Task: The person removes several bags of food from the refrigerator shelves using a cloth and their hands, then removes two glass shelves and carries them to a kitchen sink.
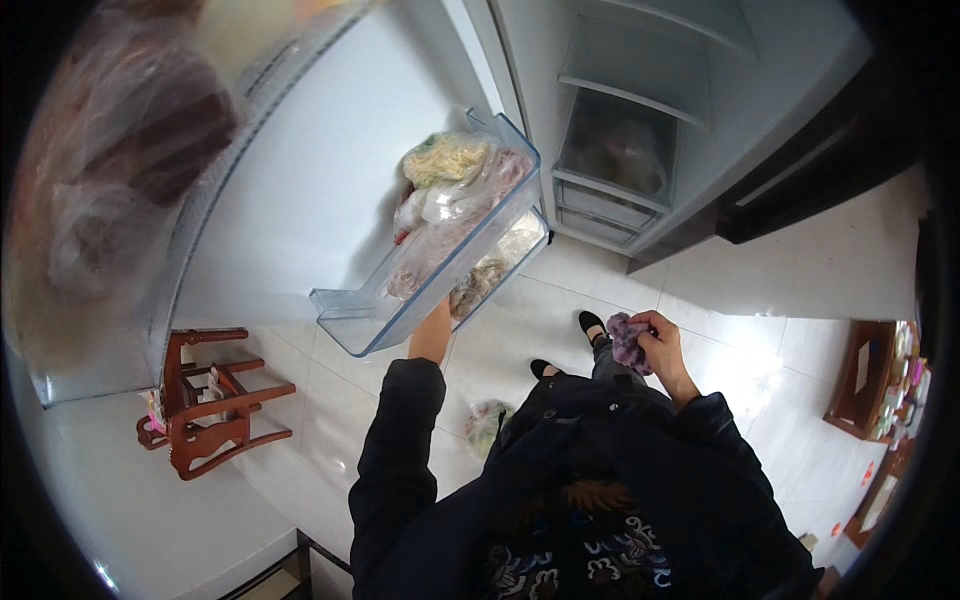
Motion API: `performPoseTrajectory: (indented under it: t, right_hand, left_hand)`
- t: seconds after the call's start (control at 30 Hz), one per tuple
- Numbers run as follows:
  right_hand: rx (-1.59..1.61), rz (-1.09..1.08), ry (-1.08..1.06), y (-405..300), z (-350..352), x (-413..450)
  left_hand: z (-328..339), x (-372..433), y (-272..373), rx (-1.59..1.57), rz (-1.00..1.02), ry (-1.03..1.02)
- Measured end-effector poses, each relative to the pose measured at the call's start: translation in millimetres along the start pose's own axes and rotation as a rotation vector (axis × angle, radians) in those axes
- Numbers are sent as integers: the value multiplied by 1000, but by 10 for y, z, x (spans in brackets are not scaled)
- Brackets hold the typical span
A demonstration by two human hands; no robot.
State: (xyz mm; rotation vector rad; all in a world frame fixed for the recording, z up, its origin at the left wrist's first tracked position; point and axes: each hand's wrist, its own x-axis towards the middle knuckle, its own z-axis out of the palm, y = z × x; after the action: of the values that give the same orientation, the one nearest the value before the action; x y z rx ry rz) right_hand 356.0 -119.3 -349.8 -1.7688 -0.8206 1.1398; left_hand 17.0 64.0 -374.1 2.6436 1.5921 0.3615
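Note:
An open refrigerator door carries a clear plastic door bin [442,289] with food in plastic bags, among them a yellow-green bagged bundle [448,159]. A lower door bin [517,281] sits beneath it and holds more bagged food [480,285]. My left hand [439,319] reaches under the upper bin, at the near end of the lower one; its fingers are hidden, so its grasp does not show. Away from the door, over the floor, my right hand [664,349] grips a crumpled purple cloth [628,345].
The refrigerator's shelves [630,97] and drawers [607,210] stand exposed ahead. Close by at upper left is another bagged-food bin [135,187]. A wooden chair [225,409] stands left. A bag of greens [486,427] lies on the tiled floor, beside my legs. Wooden furniture [862,375] is at right.

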Motion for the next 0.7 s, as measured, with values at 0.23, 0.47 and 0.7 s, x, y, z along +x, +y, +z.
performPoseTrajectory:
  t: [0.23,0.47,0.7]
  right_hand:
    - [165,63,-28,172,125,-128]
    - [143,44,-61,96,164,-122]
    - [193,69,-96,215,222,-103]
  left_hand:
    - [135,127,-33,6,-47,36]
    - [176,519,-28,-47,30,-143]
    - [75,554,-51,-108,25,-226]
